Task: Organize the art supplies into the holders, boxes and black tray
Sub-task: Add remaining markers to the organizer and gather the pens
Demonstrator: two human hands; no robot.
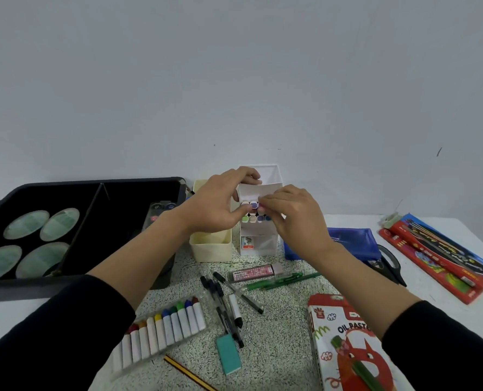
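Markers (253, 205) with coloured caps stand in two rows inside the middle tier of the white holder (258, 245), which sits at the back of the speckled tabletop (277, 348) near the wall (234, 80). The left hand (215, 206) holds this holder from the left: its fingers curl over the top tier's front wall and its thumb lies by the upper row of caps, so its grip is clamped on the holder. The right hand (294, 215) reaches in from the right, its fingertips bunched on one marker (261, 210) at the right end of the upper row, grip closed on that marker, whose cap is mostly hidden. Just beside the holder, on its left, stands a cream box (210, 245). Further left lies the black tray (88, 183), with four oval greenish discs (27, 224) in its left part and a clear case of small pots (161, 211) in its right part. Right of the holder lie a blue pouch (353, 238), black scissors (390, 263) and a red brush pack (438, 255). Nearer the person, loose on the tabletop, are a lead refill case (251, 273), green pencils (282, 280), several black pens (220, 300), a white marker pen (234, 309), a row of crayons (164, 331) in a clear sleeve, a teal eraser (228, 356), a yellow pencil (189, 373) and an oil pastel box (347, 348), which the right forearm (370, 292) partly covers. Both sleeves (65, 320) are black.
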